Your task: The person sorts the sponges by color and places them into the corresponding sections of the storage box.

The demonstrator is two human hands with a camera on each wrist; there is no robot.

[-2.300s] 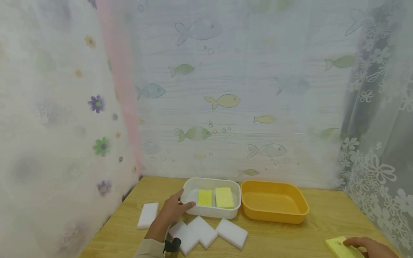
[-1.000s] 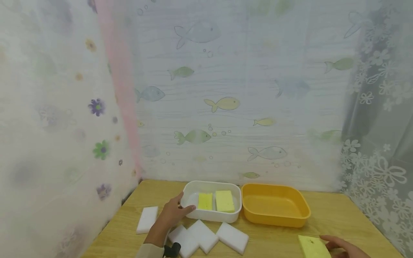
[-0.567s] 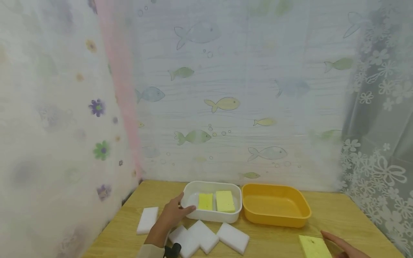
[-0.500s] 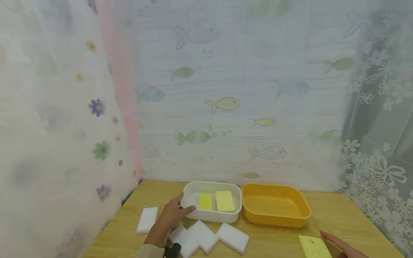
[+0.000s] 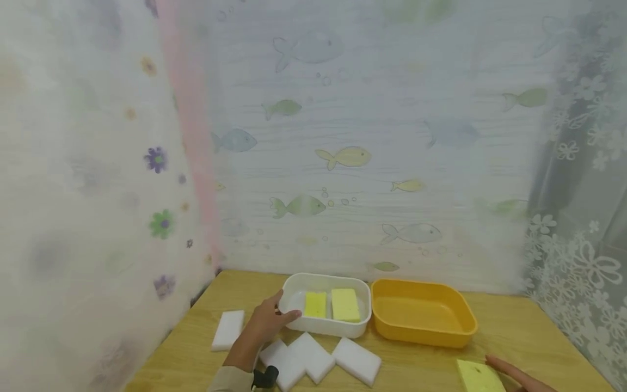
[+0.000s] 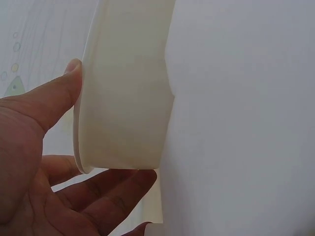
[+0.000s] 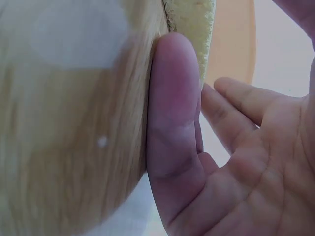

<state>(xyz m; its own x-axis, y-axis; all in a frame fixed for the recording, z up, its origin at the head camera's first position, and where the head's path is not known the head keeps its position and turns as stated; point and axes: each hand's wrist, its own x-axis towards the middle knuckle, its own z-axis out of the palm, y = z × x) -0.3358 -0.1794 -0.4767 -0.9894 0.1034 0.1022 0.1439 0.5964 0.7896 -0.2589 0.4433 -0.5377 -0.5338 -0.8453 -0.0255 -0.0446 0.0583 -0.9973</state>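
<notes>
My left hand [image 5: 266,318] grips the left end of a white plastic tub [image 5: 325,328], thumb on the near rim and fingers round the end wall, as the left wrist view also shows. Two yellow sponges lie inside it, a smaller one [image 5: 315,304] and a bigger one [image 5: 345,305]. At the bottom right, another yellow sponge [image 5: 477,375] lies on the table, cut off by the frame edge. Beside its right edge is my right hand [image 5: 521,375]. In the right wrist view the thumb [image 7: 172,98] lies straight along the tabletop, its tip at the sponge [image 7: 192,29].
A yellow-orange tub [image 5: 421,337] stands right against the white one. Several white sponge pads lie in front and to the left, such as a separate pad [image 5: 228,330] and a right-hand pad [image 5: 356,361]. Patterned curtains [image 5: 352,109] close off the wooden table [image 5: 406,370] behind.
The yellow sponge at the right has moved left across the table with my right hand, whose fingers have come off its top. My left hand stays on the white tub.
</notes>
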